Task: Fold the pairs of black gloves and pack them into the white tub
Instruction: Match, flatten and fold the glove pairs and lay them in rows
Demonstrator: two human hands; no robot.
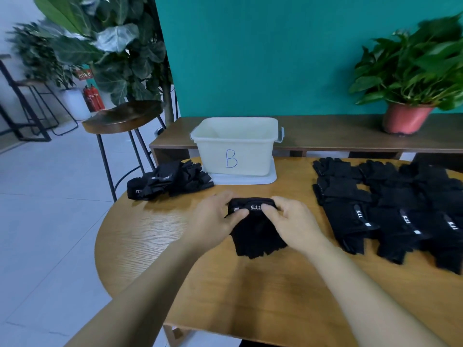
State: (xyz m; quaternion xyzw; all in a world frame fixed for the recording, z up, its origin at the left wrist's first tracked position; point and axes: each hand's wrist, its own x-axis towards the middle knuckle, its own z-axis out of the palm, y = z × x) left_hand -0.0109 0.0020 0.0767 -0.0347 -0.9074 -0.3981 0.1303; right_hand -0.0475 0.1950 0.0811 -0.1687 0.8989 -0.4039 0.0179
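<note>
A pair of black gloves (258, 234) lies in the middle of the round wooden table, cuff end away from me, with white "5.11" lettering on the cuff. My left hand (213, 221) pinches the cuff's left side and my right hand (293, 221) pinches its right side. The white tub (238, 149), marked with a blue "B", stands behind them on its lid; what I see of its inside looks empty. Several flat black gloves (390, 211) are laid out at the right. A heap of black gloves (170, 180) sits left of the tub.
The wooden table (155, 241) ends in a curved edge at the left. A bar stool (122, 116) stands beyond that edge. A wooden bench (338, 131) behind the tub carries a potted plant (411, 78) against a teal wall.
</note>
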